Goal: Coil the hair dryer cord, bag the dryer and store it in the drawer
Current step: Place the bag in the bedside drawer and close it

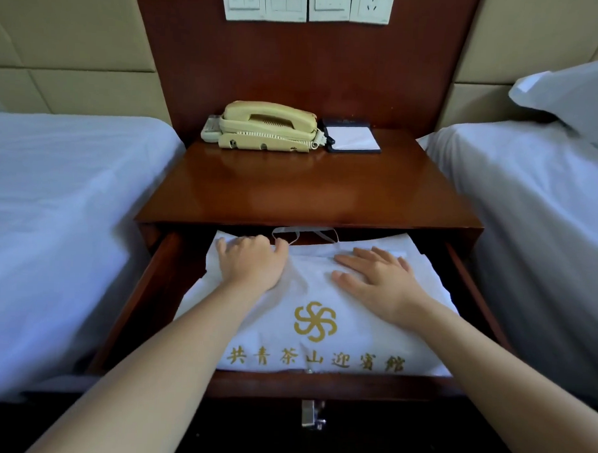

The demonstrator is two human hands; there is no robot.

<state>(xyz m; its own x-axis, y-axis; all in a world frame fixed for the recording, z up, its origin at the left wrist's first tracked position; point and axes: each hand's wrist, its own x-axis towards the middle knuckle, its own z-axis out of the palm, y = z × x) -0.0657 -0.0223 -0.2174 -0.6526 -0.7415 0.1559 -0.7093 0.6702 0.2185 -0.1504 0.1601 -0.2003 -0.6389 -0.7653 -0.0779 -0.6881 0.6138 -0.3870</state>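
Note:
A white cloth bag [315, 333] with a gold emblem and gold lettering lies in the pulled-out wooden drawer [318, 386] of the nightstand. The hair dryer and its cord are hidden inside the bag. My left hand [251, 263] rests on the bag's far left part, fingers bent down over the bulge, thumb near the drawstring loop [300, 236] at the back. My right hand [374, 279] lies flat on the bag's far right part with its fingers spread.
The nightstand top [302, 188] carries a beige telephone [266, 127] and a notepad in a dark holder [353, 136] at the back. White-sheeted beds flank it at left [58, 216] and right [531, 219]. A metal handle [311, 413] hangs below the drawer front.

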